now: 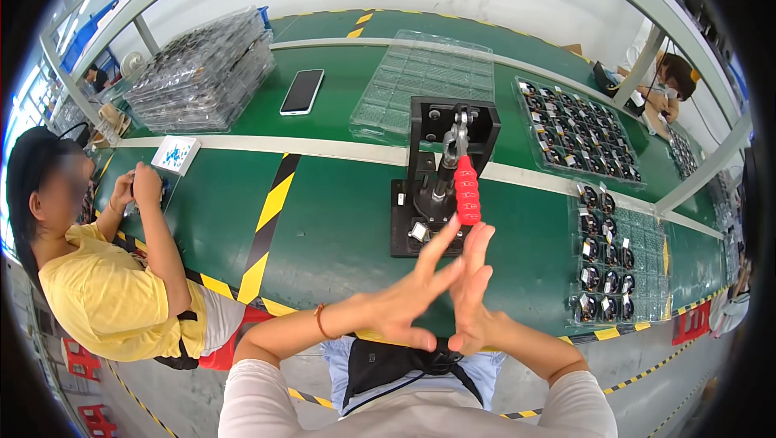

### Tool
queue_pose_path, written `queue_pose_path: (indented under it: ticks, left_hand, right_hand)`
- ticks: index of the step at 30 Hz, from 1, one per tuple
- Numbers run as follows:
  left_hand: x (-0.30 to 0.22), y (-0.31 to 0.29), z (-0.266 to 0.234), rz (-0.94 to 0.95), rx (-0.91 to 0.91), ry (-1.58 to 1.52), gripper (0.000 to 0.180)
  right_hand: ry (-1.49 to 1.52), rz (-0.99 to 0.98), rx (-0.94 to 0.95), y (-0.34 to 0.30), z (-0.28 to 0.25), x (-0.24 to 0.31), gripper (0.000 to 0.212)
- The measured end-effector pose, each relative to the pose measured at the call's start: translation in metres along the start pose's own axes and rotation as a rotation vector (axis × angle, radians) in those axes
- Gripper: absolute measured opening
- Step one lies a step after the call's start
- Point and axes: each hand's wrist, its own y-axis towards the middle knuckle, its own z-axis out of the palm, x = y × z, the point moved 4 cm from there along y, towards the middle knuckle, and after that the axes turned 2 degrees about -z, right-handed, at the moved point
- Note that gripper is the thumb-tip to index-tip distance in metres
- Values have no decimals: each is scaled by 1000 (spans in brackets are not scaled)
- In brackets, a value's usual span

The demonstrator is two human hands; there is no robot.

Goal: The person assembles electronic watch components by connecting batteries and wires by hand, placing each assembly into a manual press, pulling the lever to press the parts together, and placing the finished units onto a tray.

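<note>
My left hand (404, 296) and my right hand (473, 288) are pressed palm to palm, fingers straight and spread, over the near edge of the green bench (339, 228). Neither hand holds anything. Just beyond the fingertips stands a black hand press (440, 171) with a red-gripped lever (467, 189) hanging down. A small pale part (419, 232) lies on the press base, close to my left fingertips.
Trays of small round dark parts sit at the right (614, 264) and far right (578, 131). An empty clear tray (424, 82), a phone (302, 90) and a stack of clear trays (202, 74) lie further back. A person in yellow (105, 284) works at the left.
</note>
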Motion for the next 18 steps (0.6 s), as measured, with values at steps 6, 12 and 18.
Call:
queue_pose_path:
  ticks: [6,12,18]
  left_hand:
    - [-23,1,27,113,-19,-140,91]
    - [-37,-18,44,128,93,-135,92]
    - [-71,-47,74,-30,6,-324,64]
  right_hand:
    - [-21,50,199,-60,31,-7,101]
    - [318,139,466,-78,40,18,112]
    - [633,361,931,-85,43,79,89]
